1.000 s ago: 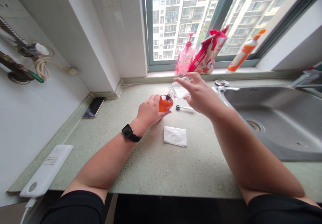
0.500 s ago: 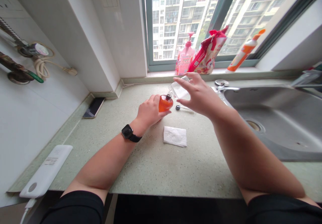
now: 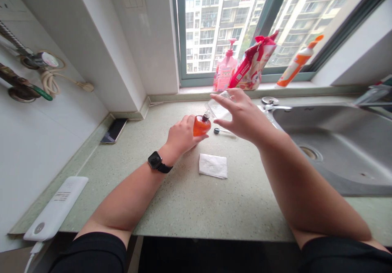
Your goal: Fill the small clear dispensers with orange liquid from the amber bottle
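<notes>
My left hand (image 3: 180,136) is wrapped around a small bottle of orange-red liquid (image 3: 201,127), its dark neck tilted up to the right. In my right hand (image 3: 243,115), thumb and fingers grip a clear plastic container (image 3: 218,108), tipped with its lower corner at the bottle's mouth. Whether liquid is flowing between them is too small to tell. Just below the container, a black-capped stick or dropper (image 3: 217,130) lies on the counter. A folded white tissue (image 3: 213,166) rests nearer to me.
The sink (image 3: 346,142) with its faucet (image 3: 277,108) is at right. On the windowsill stand a pink pump bottle (image 3: 225,72), a red bag (image 3: 255,64) and an orange-white bottle (image 3: 295,66). A phone (image 3: 114,131) and a white power bank (image 3: 56,207) lie left.
My right hand and the clear container have shifted very slightly to the left. The left hand and the bottle look almost unmoved.
</notes>
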`<state>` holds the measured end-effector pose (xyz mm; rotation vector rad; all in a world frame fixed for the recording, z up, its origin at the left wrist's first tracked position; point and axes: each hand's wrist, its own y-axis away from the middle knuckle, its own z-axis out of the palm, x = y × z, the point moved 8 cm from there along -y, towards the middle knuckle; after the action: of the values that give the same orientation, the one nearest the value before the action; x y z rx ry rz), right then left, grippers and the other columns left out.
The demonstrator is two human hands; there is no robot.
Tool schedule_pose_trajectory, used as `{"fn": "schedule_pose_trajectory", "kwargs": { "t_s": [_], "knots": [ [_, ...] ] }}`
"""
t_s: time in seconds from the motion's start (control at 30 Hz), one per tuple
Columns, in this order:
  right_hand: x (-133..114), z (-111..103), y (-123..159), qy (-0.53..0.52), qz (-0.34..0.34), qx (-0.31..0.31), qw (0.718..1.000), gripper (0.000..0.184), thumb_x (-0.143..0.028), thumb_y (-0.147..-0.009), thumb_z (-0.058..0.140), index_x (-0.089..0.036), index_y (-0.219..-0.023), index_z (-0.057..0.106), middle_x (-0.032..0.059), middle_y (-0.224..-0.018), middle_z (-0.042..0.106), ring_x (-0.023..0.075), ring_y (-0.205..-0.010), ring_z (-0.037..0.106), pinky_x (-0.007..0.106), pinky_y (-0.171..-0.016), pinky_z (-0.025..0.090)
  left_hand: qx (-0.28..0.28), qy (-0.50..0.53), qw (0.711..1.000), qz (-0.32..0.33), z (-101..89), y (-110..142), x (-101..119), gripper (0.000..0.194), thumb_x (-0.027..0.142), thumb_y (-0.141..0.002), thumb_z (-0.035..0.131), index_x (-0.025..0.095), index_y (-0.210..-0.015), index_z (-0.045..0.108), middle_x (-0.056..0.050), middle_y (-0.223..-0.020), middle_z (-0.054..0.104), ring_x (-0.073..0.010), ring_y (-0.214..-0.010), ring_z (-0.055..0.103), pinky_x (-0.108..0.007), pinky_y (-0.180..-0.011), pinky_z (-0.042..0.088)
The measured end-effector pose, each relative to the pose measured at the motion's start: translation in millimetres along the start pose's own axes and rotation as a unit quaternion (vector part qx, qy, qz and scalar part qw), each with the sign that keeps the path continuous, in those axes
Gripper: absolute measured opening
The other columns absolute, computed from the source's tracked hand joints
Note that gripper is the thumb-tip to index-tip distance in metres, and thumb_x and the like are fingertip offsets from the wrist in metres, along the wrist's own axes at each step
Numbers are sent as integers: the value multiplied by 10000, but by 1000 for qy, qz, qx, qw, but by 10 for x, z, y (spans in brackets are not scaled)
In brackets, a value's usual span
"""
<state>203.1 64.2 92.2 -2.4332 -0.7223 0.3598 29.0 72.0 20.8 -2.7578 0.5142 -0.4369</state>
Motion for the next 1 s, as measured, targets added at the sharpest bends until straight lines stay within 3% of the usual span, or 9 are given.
{"fn": "schedule_pose_trajectory", "kwargs": {
  "t_s": [1.0],
  "knots": [
    [1, 16, -10, 1, 4, -5, 1000, 768, -324, -921, 741, -367, -1639, 472, 160, -1550, 540, 430, -1459, 510, 688, -1166, 508, 1, -4, 1000, 1, -6, -5, 6, 702, 684, -900, 796, 202, -1356, 566, -123, -1279, 722, -272, -1001, 723, -367, -804, 546]
  ]
}}
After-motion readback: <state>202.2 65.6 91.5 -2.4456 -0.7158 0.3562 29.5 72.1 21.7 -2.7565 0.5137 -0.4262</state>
